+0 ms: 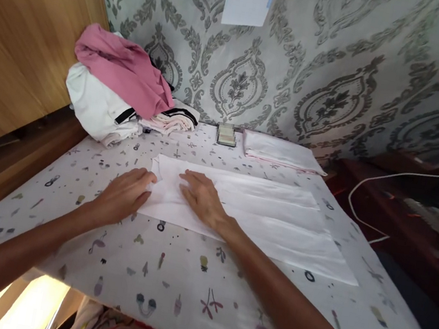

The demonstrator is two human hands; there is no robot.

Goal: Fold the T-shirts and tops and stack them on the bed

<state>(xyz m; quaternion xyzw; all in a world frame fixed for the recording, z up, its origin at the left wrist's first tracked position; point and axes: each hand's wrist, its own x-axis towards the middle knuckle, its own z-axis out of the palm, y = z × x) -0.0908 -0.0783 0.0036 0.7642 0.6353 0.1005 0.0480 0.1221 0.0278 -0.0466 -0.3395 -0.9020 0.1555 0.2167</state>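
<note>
White cloth (278,214), thin and creased lengthwise, lies flat in a long folded strip across the middle of a patterned sheet (185,271); we note its right end is broader than its left. Our left hand (124,196) is at the strip's left end, fingers curled and thumb below the forefinger, touching the edge; we cannot tell whether fabric is pinched between them. Our right hand (201,198) rests palm down on the cloth just beside, fingers extended and loosely together, thumb a little apart, grasping nothing.

Surroundings: beyond the strip, near the wallpaper (239,81), we record a small blurred item (227,134), details unreadable, and just to its right a folded pale cloth (280,151). At far left, against a wooden panel (26,36), a heap includes a pink garment (126,67) over a white garment (95,101). A paper sheet (246,6) is on the wall. At right, a white cable (351,195) curves down beside the patterned sheet.
</note>
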